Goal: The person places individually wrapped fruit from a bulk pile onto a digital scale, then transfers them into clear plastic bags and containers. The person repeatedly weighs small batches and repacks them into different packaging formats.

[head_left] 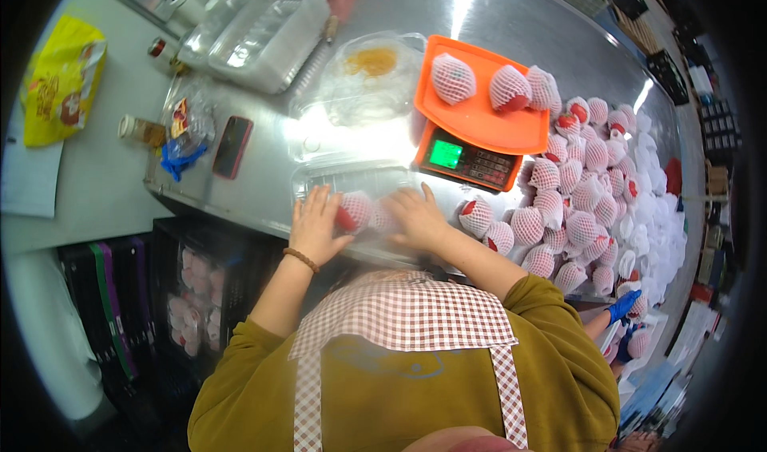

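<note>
Before me on the metal table stands a clear plastic tray (371, 175), with a red fruit in a pink foam net (358, 209) inside it. My left hand (314, 224) lies over the tray's left side, fingers extended and thumb apart, against that fruit. A second foam-netted fruit (380, 217) sits beside the first, partly hidden and blurred. My right hand (416, 219) reaches over the tray's right side next to it; its fingertips are smeared by motion, so its grip is unclear. Behind the tray spreads its clear lid (305, 143).
An orange digital scale (473, 161) carries several netted fruits on its pan (449, 119). More netted fruits (581, 227) are heaped at right, beside white foam nets (650, 236). A phone (233, 148) and stacked clear trays (269, 36) lie left. A co-worker's blue-gloved hand (624, 306) is at lower right.
</note>
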The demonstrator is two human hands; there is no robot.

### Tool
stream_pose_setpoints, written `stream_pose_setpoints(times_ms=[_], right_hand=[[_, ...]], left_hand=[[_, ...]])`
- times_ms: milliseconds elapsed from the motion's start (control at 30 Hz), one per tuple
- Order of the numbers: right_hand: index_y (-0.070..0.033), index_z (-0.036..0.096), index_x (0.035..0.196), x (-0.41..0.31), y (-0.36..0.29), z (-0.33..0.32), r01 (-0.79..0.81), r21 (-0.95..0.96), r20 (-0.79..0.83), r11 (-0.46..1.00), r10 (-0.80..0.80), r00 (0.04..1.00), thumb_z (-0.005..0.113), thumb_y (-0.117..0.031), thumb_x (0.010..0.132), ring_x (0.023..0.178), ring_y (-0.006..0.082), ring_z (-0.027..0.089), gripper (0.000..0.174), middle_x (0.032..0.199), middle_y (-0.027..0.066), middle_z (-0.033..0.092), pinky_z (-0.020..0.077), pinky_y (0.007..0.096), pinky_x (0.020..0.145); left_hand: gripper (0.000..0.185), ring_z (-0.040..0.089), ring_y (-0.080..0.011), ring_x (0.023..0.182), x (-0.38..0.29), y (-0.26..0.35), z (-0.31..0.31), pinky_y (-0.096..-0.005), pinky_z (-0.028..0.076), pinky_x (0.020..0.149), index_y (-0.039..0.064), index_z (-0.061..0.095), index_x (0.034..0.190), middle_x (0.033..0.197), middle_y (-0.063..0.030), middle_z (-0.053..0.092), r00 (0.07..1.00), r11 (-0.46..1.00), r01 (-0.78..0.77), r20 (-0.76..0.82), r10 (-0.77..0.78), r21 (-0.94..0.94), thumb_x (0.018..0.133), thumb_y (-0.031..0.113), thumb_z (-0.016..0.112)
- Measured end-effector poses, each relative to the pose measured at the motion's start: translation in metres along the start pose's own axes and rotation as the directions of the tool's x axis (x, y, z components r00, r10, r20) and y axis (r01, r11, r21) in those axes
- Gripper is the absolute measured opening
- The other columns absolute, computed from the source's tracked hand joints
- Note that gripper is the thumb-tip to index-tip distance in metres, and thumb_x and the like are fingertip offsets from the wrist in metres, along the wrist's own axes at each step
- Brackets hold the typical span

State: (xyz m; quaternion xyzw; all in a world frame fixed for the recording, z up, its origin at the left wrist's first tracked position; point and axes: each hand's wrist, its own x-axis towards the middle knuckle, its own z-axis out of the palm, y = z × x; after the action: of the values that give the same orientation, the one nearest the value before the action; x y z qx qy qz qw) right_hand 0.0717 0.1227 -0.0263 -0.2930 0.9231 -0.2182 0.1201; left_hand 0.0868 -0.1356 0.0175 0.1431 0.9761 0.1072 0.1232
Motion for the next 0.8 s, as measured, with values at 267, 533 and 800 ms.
stream_pose_setpoints(times_ms=[267,533,800], right_hand=[[-0.006,0.06,0.128,-0.042,0.083,-0.094,-0.101,0.144,-0.637,0.984,0.17,0.752,0.078,-0.021,0.076,0.114,0.0358,0.058,0.057,0.123,0.0166,0.062,0.0459,0.0451,0.098],[-0.006,0.057,0.13,-0.05,0.185,-0.175,-0.312,0.155,-0.832,0.937,0.294,0.471,0.077,-0.013,0.077,0.119,0.0346,0.056,0.057,0.13,0.0164,0.059,0.0459,0.0424,0.1],[-0.004,0.053,0.135,-0.01,0.252,-0.177,-0.378,-0.007,-0.679,0.926,0.273,0.682,0.079,-0.017,0.074,0.13,0.0365,0.049,0.068,0.14,0.0202,0.051,0.0424,0.0415,0.107]], left_hand=[[0.073,0.057,-0.0357,0.119,0.051,-0.012,-0.023,-0.0407,0.046,0.102,0.005,0.053,0.135,0.129,-0.0179,0.059,0.891,0.944,-0.163,0.368,0.265,-0.287,0.073,0.032,0.082],[0.063,0.049,-0.0378,0.129,0.192,0.062,-0.042,-0.0434,0.043,0.106,0.004,0.052,0.135,0.141,-0.0211,0.049,0.814,0.766,-0.555,-0.402,0.419,-0.325,0.079,0.021,0.077],[0.065,0.054,-0.0374,0.122,0.307,0.137,-0.052,-0.0447,0.044,0.104,0.004,0.053,0.128,0.132,-0.0205,0.056,0.917,0.847,-0.378,-0.274,0.289,-0.373,0.076,0.032,0.08]])
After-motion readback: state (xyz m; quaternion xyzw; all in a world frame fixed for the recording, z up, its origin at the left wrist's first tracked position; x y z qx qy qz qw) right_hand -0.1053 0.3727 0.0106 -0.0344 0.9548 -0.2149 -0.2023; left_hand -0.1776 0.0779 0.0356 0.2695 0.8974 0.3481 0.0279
